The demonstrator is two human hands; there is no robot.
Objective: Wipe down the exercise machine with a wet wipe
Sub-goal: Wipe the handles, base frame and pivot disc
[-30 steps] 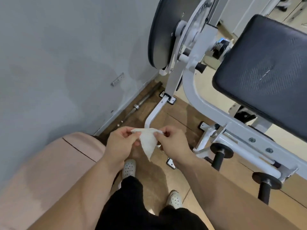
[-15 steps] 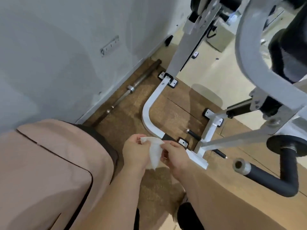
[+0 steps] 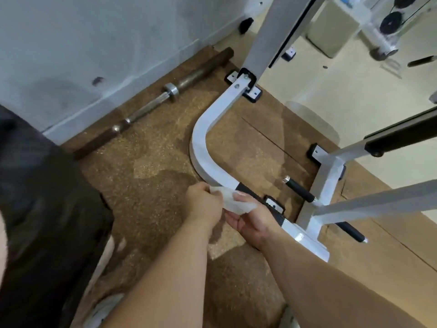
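Crumpled white wet wipe [image 3: 233, 201] was pinched between both hands, low over the floor. Left hand [image 3: 205, 202] was closed on its left edge, fingers curled round it. Right hand [image 3: 251, 217] was palm-up, thumb pressing the wipe's right end down on the fingers. Neither hand was free.

The wipe sat directly over the near end of the curved white steel base tube [image 3: 208, 147] of the exercise machine, at the spot where white paint meets a black grip strip [image 3: 248, 191]. Contact couldn't be confirmed; at most just above.

Key relation: from the hands the tube's long axis ran forward and left, then bent right and away to the bolted black foot bracket [image 3: 250, 87]. Left hand was nearer the bare white run, so a stroke would likely go away from the body along that curve.

Rusty barbell bar [image 3: 151, 107] lay along the wall, well apart, on brown speckled rubber floor mat [image 3: 146, 162].
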